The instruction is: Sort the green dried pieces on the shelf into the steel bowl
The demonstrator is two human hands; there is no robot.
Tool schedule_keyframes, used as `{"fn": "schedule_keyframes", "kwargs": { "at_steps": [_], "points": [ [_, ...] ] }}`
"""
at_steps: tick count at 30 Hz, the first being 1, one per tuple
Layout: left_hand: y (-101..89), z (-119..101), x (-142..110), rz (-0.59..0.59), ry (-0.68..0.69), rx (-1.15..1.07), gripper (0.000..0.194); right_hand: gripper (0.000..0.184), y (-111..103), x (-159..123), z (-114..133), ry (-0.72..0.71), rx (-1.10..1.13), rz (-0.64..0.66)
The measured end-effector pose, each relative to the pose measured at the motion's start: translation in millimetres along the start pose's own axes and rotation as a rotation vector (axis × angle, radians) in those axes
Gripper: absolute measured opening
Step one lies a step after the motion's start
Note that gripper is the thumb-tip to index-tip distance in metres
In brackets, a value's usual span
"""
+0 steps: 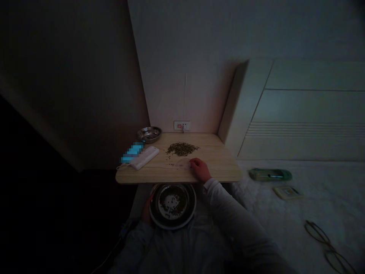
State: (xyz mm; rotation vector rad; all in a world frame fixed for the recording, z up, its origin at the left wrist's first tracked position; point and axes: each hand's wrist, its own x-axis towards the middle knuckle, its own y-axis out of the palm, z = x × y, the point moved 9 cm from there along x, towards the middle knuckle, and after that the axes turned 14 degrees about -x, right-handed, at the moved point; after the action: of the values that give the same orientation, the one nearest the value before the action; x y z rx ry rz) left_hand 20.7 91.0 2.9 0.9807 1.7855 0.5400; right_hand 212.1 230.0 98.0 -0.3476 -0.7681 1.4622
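Note:
My left hand (146,210) grips the left rim of a round metal bowl (191,214), just below the table's front edge. Small dark seeds or beans (177,207) lie scattered on the bowl's bottom. Over the tabletop, my right hand (200,169) is closed on the right edge of a thin, see-through round piece (182,163), perhaps a plastic lid. A few grains lie at that piece. Behind it a loose pile of the same greenish-brown grains (184,149) is spread on the wood. Dim light hides the fingers of my left hand in part.
The light wood table (216,158) meets the wall below a socket (181,125). At its left are a metal bowl (149,134), a blurred-out bright screen (132,152) and a white power strip-like block (145,158). A bed (265,213) at right bears a green case (270,174) and glasses (318,232).

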Motion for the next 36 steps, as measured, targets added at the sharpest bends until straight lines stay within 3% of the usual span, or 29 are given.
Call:
{"fn": "schedule_keyframes", "kwargs": {
  "at_steps": [9,17,26,36],
  "points": [
    [-5.5,-2.6,-7.4,-0.077,0.053,0.067,0.024,0.021,8.1,-0.9,3.4,-0.046,-0.061,0.068],
    [-8.5,-1.2,-2.8,-0.049,0.063,0.051,0.024,0.02,12.7,-1.7,-0.4,-0.036,0.005,0.113],
    [-14.1,-2.1,0.0,-0.1,0.07,0.037,0.022,0.019,14.8,-4.2,-0.9,-0.047,0.067,0.139],
    [-12.4,-0.4,1.0,-0.08,0.055,0.053,0.024,0.018,7.9,-9.2,4.8,-0.025,0.049,0.148]
  ]
}}
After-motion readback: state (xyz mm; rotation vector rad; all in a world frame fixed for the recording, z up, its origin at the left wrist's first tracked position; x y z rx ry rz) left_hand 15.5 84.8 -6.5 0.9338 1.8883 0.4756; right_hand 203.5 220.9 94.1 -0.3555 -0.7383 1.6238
